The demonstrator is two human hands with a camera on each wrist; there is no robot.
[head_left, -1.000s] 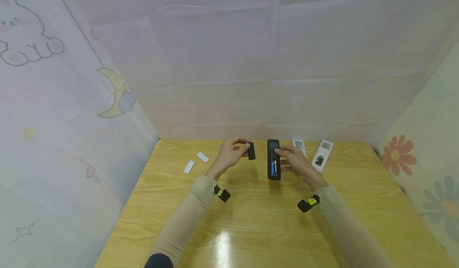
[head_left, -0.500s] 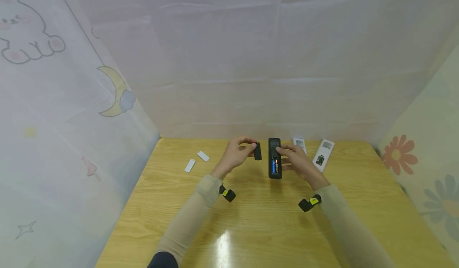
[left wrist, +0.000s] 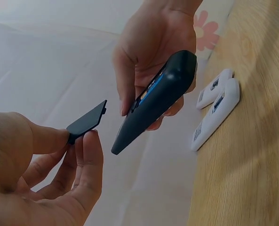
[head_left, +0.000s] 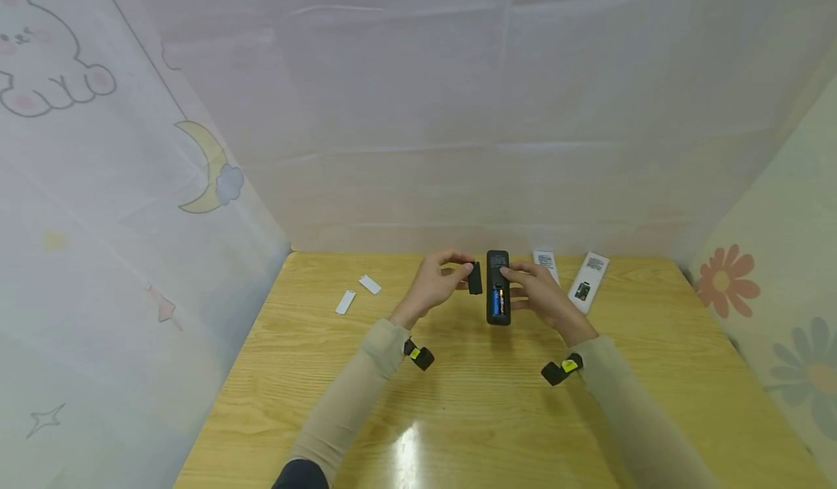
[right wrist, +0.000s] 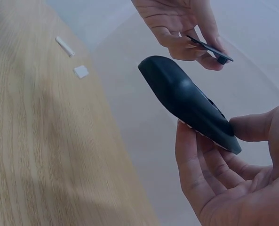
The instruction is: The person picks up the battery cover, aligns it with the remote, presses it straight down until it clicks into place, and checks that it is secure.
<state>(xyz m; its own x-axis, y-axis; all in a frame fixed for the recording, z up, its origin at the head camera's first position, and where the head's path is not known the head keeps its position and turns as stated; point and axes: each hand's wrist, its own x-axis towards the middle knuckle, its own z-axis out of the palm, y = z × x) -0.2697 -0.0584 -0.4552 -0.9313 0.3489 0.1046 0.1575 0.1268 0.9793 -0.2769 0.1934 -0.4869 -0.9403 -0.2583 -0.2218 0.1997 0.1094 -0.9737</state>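
My right hand grips a black remote control above the table, its back turned toward me. Batteries with blue wrapping lie in its uncovered compartment. Thumb presses one face and the fingers support the other, as the right wrist view shows. Between thumb and fingertips my left hand pinches a thin black battery cover, small tabs at its end. The cover is held just left of the remote, a narrow gap between them.
Two white remotes lie on the wooden table at the back right, one with an open battery compartment. Two small white covers lie at the back left. A pale cloth wall rises behind the table.
My left hand has moved right with the battery cover, bringing it closer to the black remote. The right hand and remote have hardly moved.
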